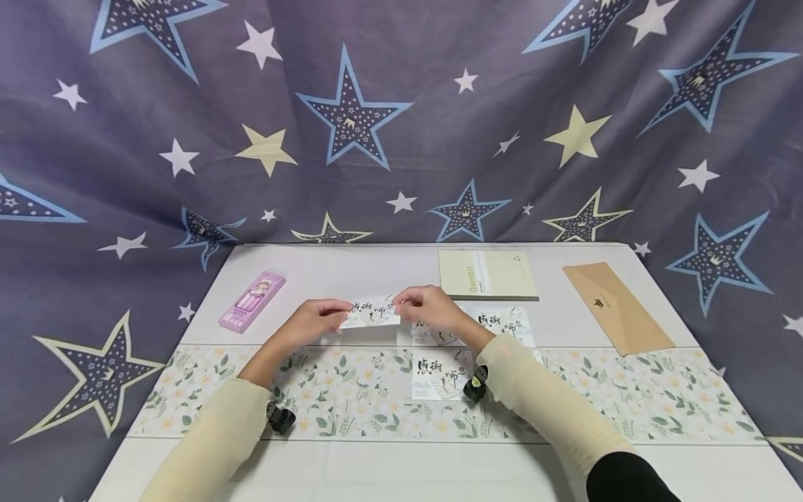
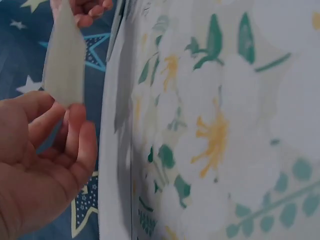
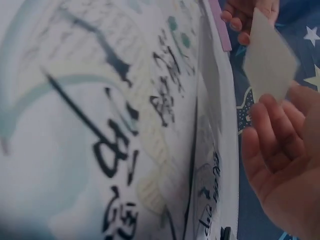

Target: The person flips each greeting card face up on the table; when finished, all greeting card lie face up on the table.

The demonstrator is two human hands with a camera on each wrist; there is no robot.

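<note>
The person holds one small printed card (image 1: 371, 313) up off the table (image 1: 351, 268), stretched between both hands. The left hand (image 1: 316, 318) pinches its left end between thumb and fingertips, the other fingers loosely curled; the right hand (image 1: 429, 307) pinches the right end the same way. The wrist views show the card's plain back raised clear of the surface, though both are too blurred to tell whether it is being folded or only looked at.

As a judgement, the work seems early: this one card is in hand, while more cards of the same print lie flat, one (image 1: 442, 374) on the flowered runner (image 1: 627, 401) and others (image 1: 508, 324) just behind the right wrist. The brown envelope (image 1: 617, 307) lies well apart at the right, seemingly untouched, as do the pale notebook (image 1: 488, 275) and the pink box (image 1: 252, 301)
</note>
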